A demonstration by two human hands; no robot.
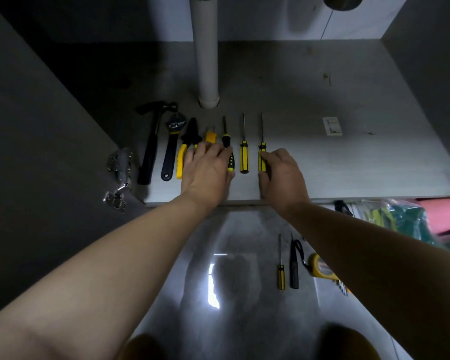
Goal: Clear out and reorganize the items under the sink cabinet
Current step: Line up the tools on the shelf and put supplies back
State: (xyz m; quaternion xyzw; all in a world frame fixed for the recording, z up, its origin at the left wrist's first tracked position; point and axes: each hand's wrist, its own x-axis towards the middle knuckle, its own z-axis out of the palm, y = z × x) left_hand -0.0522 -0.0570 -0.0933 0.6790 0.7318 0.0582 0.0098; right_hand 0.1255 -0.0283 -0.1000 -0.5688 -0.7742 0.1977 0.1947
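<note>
Your cabinet floor [309, 162] row so far: one hammer [151, 149], one wrench [170, 152], one pliers [190, 133], one yellow tool [211, 136] and three screwdrivers [244, 157]. Your right hand [283, 175] has its fingers curled round the rightmost screwdriver [262, 148], while your left hand [205, 170] lies loose and flat over the pliers, touching the black-handled screwdriver [226, 140]. Out on the tiles [244, 229] there's one spare screwdriver [281, 276] and one tape measure [320, 266].

Yellow-and-black striped screwdriver [244, 158] handle
</note>
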